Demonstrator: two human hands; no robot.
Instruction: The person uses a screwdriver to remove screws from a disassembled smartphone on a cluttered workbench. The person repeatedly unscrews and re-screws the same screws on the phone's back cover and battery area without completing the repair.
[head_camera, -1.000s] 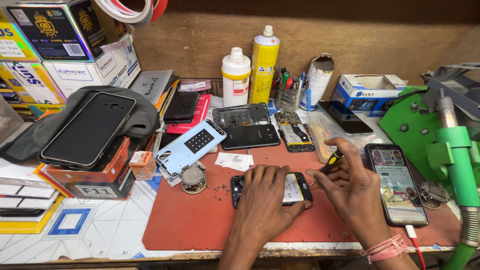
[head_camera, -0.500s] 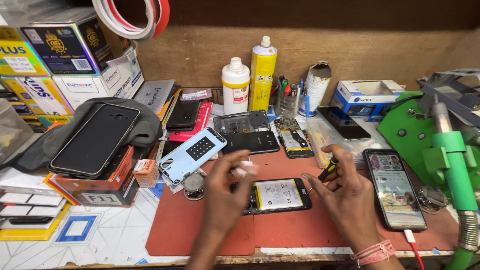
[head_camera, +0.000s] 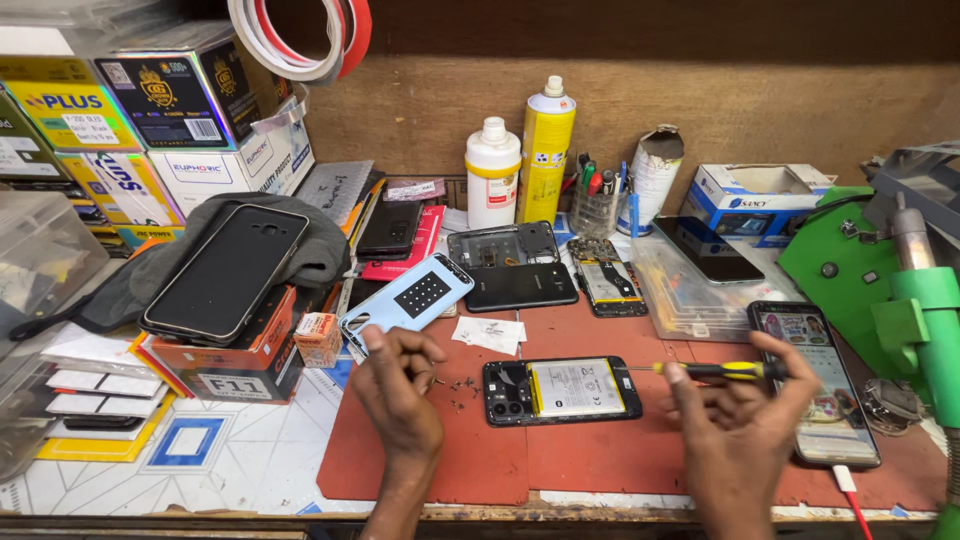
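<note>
A cluttered desk (head_camera: 240, 470) carries a red mat (head_camera: 600, 460) before a brown board wall. On the mat lies an opened phone (head_camera: 562, 390), back off, battery showing, flat between the two hands and touched by neither. The right hand (head_camera: 735, 425) grips a yellow-handled screwdriver (head_camera: 715, 371) between thumb and fingers, its tip pointing left just above the phone's right end. The left hand (head_camera: 397, 385) is loosely curled, fingertips pinched together over tiny screws (head_camera: 462, 385) scattered on the mat; whether it holds one cannot be told. A pale blue case (head_camera: 405, 303) lies just beyond it.
</note>
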